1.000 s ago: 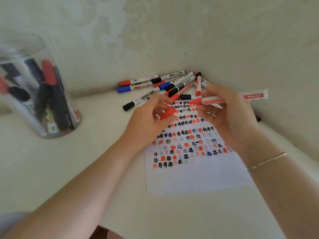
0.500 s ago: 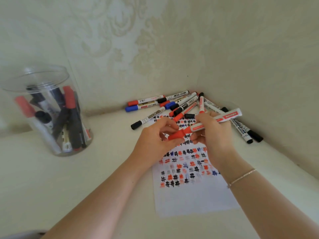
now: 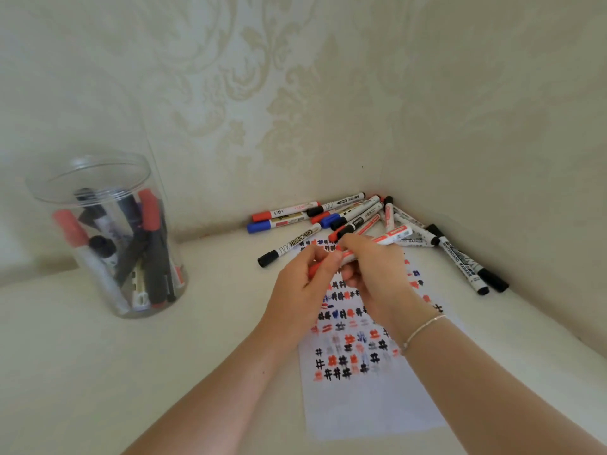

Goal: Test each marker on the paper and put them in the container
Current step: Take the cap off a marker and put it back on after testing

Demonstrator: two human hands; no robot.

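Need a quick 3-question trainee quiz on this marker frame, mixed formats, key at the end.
1. True or false: the clear container already holds markers.
2. Multiple choice: the red marker is held by A) the left hand only, B) the right hand only, C) both hands.
3. Fill in: the marks on the paper under the hands are shaped like ___ signs.

Key:
1. True; red and black markers stand inside it.
2. C; the left hand holds the red cap end, the right hand the white barrel.
3. Hash; rows in red, black and blue.
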